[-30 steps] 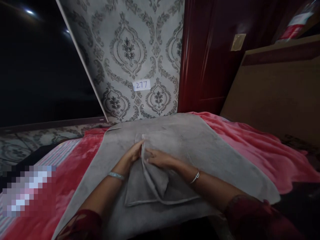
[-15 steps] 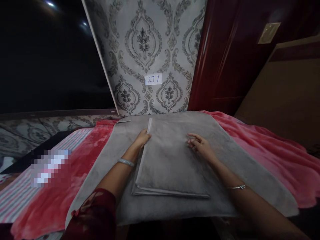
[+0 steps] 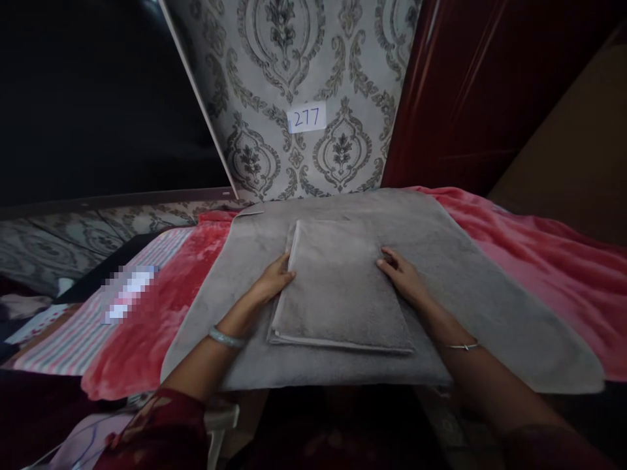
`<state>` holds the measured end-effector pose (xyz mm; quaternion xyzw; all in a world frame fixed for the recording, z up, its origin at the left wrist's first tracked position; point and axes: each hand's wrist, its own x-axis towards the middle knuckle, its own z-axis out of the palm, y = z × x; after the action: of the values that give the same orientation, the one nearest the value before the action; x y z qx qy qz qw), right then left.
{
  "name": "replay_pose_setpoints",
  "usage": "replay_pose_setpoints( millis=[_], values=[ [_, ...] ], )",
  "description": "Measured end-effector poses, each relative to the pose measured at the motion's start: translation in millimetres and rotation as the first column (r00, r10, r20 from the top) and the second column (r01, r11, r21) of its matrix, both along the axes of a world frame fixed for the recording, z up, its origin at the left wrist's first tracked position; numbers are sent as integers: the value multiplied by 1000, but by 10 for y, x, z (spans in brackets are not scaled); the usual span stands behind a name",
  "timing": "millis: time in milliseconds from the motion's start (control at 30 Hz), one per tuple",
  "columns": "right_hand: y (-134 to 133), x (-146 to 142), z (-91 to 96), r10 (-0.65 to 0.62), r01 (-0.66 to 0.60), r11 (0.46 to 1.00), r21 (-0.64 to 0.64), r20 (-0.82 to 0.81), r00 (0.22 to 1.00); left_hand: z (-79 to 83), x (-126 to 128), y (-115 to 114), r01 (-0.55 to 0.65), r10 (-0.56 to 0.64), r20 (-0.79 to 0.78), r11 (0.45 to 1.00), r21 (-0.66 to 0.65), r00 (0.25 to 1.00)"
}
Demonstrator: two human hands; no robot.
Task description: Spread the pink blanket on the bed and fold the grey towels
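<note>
Grey folded towel [image 3: 343,287], rectangular, dead centre of view. Lies flat on a larger grey towel [image 3: 490,307], long sides running away from the camera, layered hem showing along the near edge. Sits towards the left half of that larger towel, well inside its borders.

Left grip [image 3: 272,281] released: fingers laid loosely against the folded towel's left edge, near the far corner, touching it but closed on nothing. Right grip [image 3: 401,277] likewise slack: palm down, fingertips resting at the right edge, roughly level with the left.

Pale bangle [image 3: 225,337] on the left wrist, thin bracelet [image 3: 463,345] on the right. Dark red patterned sleeve [image 3: 161,424] at lower left.

Under the larger towel, red-pink blanket [image 3: 539,248], showing on both sides. Further left, striped cloth [image 3: 83,333], flat, touching the blanket's edge.

Behind, grey damask-patterned wall [image 3: 274,78] with a small white label [image 3: 306,117] reading 277. To its right, glossy dark red panel [image 3: 465,85]; door or cupboard, cannot tell. To the left of the wall, darkness, nothing legible. Dim light throughout.
</note>
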<state>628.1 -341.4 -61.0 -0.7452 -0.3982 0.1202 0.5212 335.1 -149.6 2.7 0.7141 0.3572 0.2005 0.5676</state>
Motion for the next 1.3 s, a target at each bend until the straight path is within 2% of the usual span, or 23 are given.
replay_pose_setpoints(
  millis=[100,267,400,500,633,767,833,1033,1200,1300],
  values=[
    [6,-20,6,-3,3,1000,1,34,999,-39,-117,-67,-47,62,-99,988,150,993],
    [-12,-52,33,-6,6,1000,-6,53,999,-28,-175,-108,-70,95,-151,984,166,984],
    [-9,-55,29,-24,25,1000,-10,64,998,12,-110,-95,-128,192,-142,921,367,971],
    [-1,-53,6,-20,20,1000,2,86,996,12,-20,-111,-149,227,-137,891,429,964],
    [4,-59,-17,-26,25,1000,13,93,995,-55,39,-150,-124,196,-115,881,458,974],
    [14,-79,0,-31,30,999,13,111,993,-141,5,-116,-117,164,-81,906,407,983],
    [20,-95,20,-25,25,1000,3,114,993,-165,-14,-76,-137,178,-68,908,395,982],
    [28,-130,54,-52,63,995,-80,132,990,-149,-28,16,-220,288,-83,861,459,954],
    [6,-119,99,-4,17,993,-115,112,994,-135,-4,102,-234,300,-104,882,409,948],
    [-83,-175,150,35,-34,994,-106,11,999,-157,26,181,-245,299,-100,900,359,949]
  ],
)
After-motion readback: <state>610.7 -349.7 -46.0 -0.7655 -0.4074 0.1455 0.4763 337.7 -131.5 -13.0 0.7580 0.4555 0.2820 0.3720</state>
